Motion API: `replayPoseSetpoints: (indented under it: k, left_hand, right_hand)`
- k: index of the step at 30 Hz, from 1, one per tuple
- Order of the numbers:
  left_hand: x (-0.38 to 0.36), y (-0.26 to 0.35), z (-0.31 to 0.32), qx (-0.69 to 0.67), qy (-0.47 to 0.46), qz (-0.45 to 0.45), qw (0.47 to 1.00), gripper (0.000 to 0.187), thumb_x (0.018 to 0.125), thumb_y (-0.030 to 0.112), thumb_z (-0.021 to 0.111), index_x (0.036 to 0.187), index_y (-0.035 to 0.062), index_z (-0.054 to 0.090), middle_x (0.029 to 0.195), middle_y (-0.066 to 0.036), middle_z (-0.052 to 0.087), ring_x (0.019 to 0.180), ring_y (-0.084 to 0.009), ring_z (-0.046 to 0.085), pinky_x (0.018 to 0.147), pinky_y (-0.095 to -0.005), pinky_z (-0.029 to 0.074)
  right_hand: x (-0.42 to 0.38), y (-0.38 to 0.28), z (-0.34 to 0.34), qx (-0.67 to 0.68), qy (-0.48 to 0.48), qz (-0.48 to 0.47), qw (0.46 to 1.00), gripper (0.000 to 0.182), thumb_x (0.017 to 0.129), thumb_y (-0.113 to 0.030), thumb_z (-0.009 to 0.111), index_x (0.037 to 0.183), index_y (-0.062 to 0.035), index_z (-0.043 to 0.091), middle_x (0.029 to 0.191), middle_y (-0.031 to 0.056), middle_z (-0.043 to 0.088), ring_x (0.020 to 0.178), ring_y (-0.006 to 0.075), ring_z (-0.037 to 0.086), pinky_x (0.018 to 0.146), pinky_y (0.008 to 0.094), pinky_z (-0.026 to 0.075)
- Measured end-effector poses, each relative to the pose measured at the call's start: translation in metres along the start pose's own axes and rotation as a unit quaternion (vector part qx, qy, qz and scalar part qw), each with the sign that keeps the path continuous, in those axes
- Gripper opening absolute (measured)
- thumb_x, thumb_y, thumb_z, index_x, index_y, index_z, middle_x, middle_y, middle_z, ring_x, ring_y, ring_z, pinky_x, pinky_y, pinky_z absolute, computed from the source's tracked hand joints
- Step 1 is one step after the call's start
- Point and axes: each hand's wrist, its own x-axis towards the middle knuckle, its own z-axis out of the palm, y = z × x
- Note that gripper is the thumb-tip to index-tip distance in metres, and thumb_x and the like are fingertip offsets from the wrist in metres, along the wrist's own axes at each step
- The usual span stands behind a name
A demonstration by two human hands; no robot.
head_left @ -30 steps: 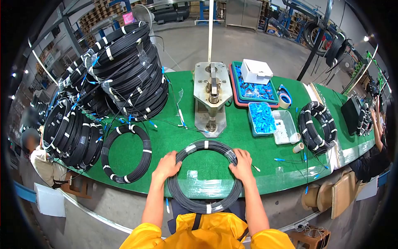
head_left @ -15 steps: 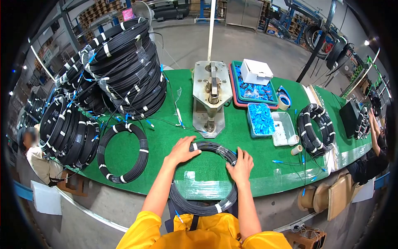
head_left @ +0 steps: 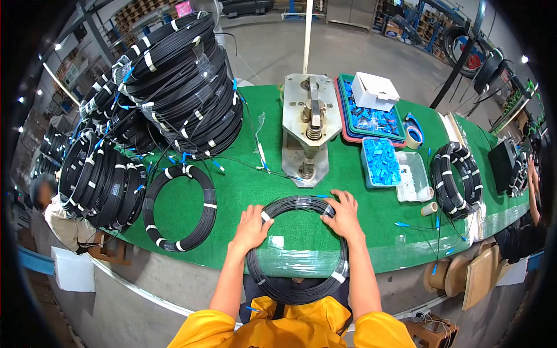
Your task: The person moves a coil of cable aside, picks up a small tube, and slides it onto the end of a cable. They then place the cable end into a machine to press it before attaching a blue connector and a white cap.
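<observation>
A coil of black cable [head_left: 293, 296], bound with white and clear tape, overlaps the front edge of the green-covered table, its near side over my lap. My left hand [head_left: 250, 227] grips its upper left part, thumb on the inner side, beside a white tape band. On the upper right, my right hand [head_left: 344, 216] is closed around the ring near a piece of clear tape. A blue connector [head_left: 322, 196] shows by the right fingers. To the left, another taped coil [head_left: 209, 206] lies flat on the green surface.
Tall stacks of black coils [head_left: 191, 87] fill the left side. A metal press [head_left: 312, 127] stands ahead. Right of it are a tub of blue parts [head_left: 381, 163], a clear box [head_left: 422, 168], a white carton [head_left: 375, 90] and more coils [head_left: 442, 184]. Another person's arm [head_left: 532, 191] is far right.
The coil has turned counter-clockwise, its tape bands shifting around. My left hand has gone down the left side, while my right hand has moved up towards the top right. The camera view has shifted slightly.
</observation>
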Motion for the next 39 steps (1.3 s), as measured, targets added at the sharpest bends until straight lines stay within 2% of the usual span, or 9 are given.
replayPoseSetpoints:
  k: [7, 11, 12, 16, 21, 24, 26, 34, 39]
  left_hand:
    - [-0.015, 0.003, -0.020, 0.006, -0.047, -0.088, 0.995, 0.059, 0.085, 0.038, 0.070, 0.119, -0.0065, 0.052, 0.111, -0.025, 0.059, 0.107, -0.0425, 0.056, 0.093, -0.0475, 0.046]
    - [0.015, 0.024, -0.015, 0.018, 0.047, -0.019, 0.999, 0.065, 0.084, 0.041, 0.071, 0.124, -0.0065, 0.054, 0.114, -0.025, 0.060, 0.110, -0.0411, 0.056, 0.096, -0.0472, 0.045]
    - [0.028, 0.028, -0.009, -0.011, 0.040, 0.005, 0.999, 0.065, 0.084, 0.042, 0.071, 0.126, -0.0052, 0.054, 0.117, -0.025, 0.060, 0.112, -0.0406, 0.055, 0.097, -0.0470, 0.044]
    - [0.081, 0.047, 0.022, -0.032, -0.044, 0.052, 0.997, 0.065, 0.085, 0.045, 0.067, 0.131, 0.0008, 0.054, 0.126, -0.024, 0.058, 0.117, -0.0403, 0.053, 0.101, -0.0492, 0.041]
    - [0.095, 0.066, 0.034, -0.035, -0.059, 0.036, 0.997, 0.059, 0.086, 0.043, 0.064, 0.128, 0.0016, 0.057, 0.127, -0.019, 0.059, 0.118, -0.0390, 0.054, 0.101, -0.0488, 0.042]
    - [0.087, 0.070, 0.029, -0.106, -0.073, -0.022, 0.991, 0.054, 0.086, 0.045, 0.066, 0.123, 0.0049, 0.062, 0.108, -0.013, 0.063, 0.111, -0.0341, 0.058, 0.097, -0.0448, 0.044]
    - [0.081, 0.064, 0.041, -0.032, 0.073, 0.074, 0.994, 0.041, 0.088, 0.041, 0.066, 0.111, 0.0077, 0.069, 0.097, -0.010, 0.062, 0.100, -0.0305, 0.059, 0.090, -0.0434, 0.046]
    - [0.075, 0.053, 0.033, 0.023, 0.190, 0.030, 0.981, 0.023, 0.092, 0.031, 0.062, 0.090, 0.0099, 0.071, 0.091, -0.009, 0.061, 0.097, -0.0295, 0.055, 0.086, -0.0447, 0.037]
    - [0.073, 0.045, 0.041, 0.070, 0.201, 0.017, 0.977, 0.024, 0.094, 0.031, 0.056, 0.092, 0.0084, 0.065, 0.096, -0.013, 0.065, 0.098, -0.0336, 0.053, 0.092, -0.0514, 0.034]
  right_hand:
    - [0.035, -0.010, 0.002, 0.016, -0.062, -0.103, 0.993, 0.051, 0.066, -0.023, 0.081, 0.115, -0.0150, 0.069, 0.134, 0.0125, 0.053, 0.131, 0.0353, 0.041, 0.112, 0.0474, 0.031]
    - [0.039, 0.008, 0.008, 0.319, 0.074, 0.017, 0.945, 0.039, 0.077, -0.018, 0.076, 0.113, -0.0073, 0.068, 0.128, 0.0155, 0.057, 0.127, 0.0338, 0.047, 0.106, 0.0408, 0.040]
    - [0.041, 0.014, 0.014, 0.275, 0.136, 0.065, 0.950, 0.037, 0.079, -0.011, 0.073, 0.115, -0.0079, 0.067, 0.117, 0.0155, 0.063, 0.110, 0.0320, 0.059, 0.096, 0.0383, 0.048]
    - [0.048, 0.025, 0.034, 0.090, 0.158, 0.089, 0.979, 0.040, 0.076, -0.005, 0.071, 0.116, -0.0093, 0.069, 0.113, 0.0159, 0.059, 0.106, 0.0336, 0.055, 0.096, 0.0419, 0.046]
    - [0.049, 0.017, 0.028, 0.065, 0.116, 0.129, 0.983, 0.028, 0.078, -0.007, 0.072, 0.106, -0.0087, 0.072, 0.110, 0.0144, 0.059, 0.104, 0.0336, 0.055, 0.095, 0.0415, 0.046]
    - [0.050, 0.015, 0.026, 0.120, 0.118, 0.116, 0.979, 0.018, 0.082, -0.006, 0.069, 0.100, -0.0058, 0.071, 0.098, 0.0134, 0.063, 0.092, 0.0318, 0.060, 0.086, 0.0422, 0.049]
    - [0.046, 0.008, 0.019, 0.200, 0.117, 0.064, 0.971, 0.012, 0.087, -0.006, 0.064, 0.098, -0.0010, 0.067, 0.085, 0.0129, 0.067, 0.077, 0.0272, 0.065, 0.075, 0.0393, 0.052]
    - [0.038, -0.031, 0.025, 0.213, 0.088, 0.070, 0.971, 0.016, 0.093, -0.016, 0.061, 0.103, -0.0039, 0.063, 0.084, 0.0108, 0.067, 0.074, 0.0217, 0.064, 0.072, 0.0343, 0.051]
    - [0.044, -0.036, 0.033, 0.128, 0.130, 0.073, 0.981, 0.017, 0.096, -0.021, 0.056, 0.106, -0.0083, 0.062, 0.084, 0.0113, 0.070, 0.078, 0.0326, 0.067, 0.071, 0.0440, 0.051]
